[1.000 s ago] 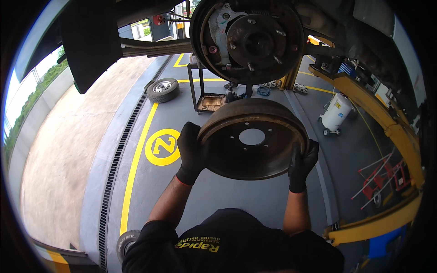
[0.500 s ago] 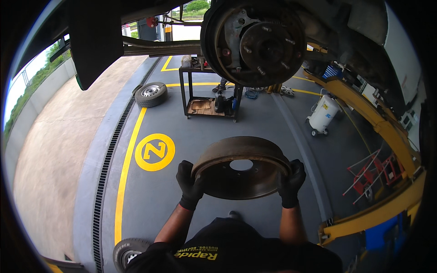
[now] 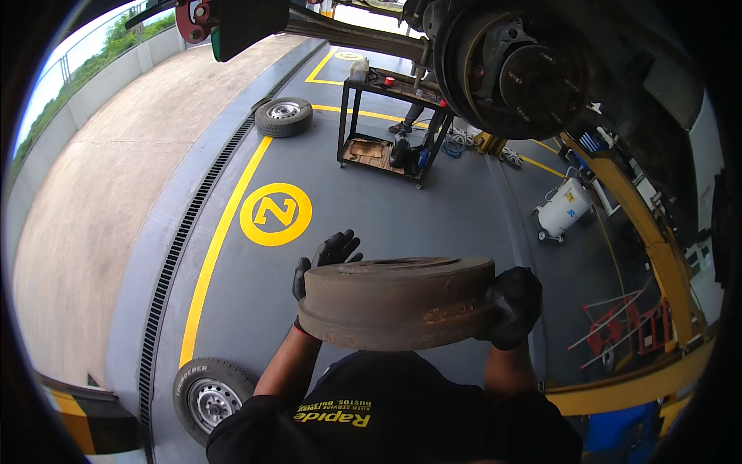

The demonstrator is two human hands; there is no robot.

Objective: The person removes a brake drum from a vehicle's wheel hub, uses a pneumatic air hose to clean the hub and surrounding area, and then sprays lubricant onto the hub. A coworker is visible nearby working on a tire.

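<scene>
In front of my chest a rusty brown brake drum (image 3: 394, 305) is held up, its outer side wall toward me. My right hand (image 3: 516, 305), black-gloved, is closed on the drum's right edge. At the left edge my left hand (image 3: 334, 251), also gloved, has its fingers stretched out and thumb apart; its palm is partly hidden behind the drum, and I cannot tell how firmly it touches. Above and to the right hangs a bare wheel hub (image 3: 533, 85) with studs, with the brake backing plate (image 3: 471, 69) behind it.
A black tool cart (image 3: 394, 155) stands ahead, with a person's leg (image 3: 413, 116) behind it. One wheel (image 3: 284, 116) lies far left; another wheel (image 3: 212, 398) is near left. A white tank (image 3: 564, 207), red wheeled frame (image 3: 630, 329) and yellow lift arm (image 3: 618, 398) occupy the right.
The drum has turned over and come closer to me, its open inside no longer showing. My left hand's fingers have opened from their grip. The view has shifted, putting the hub further right.
</scene>
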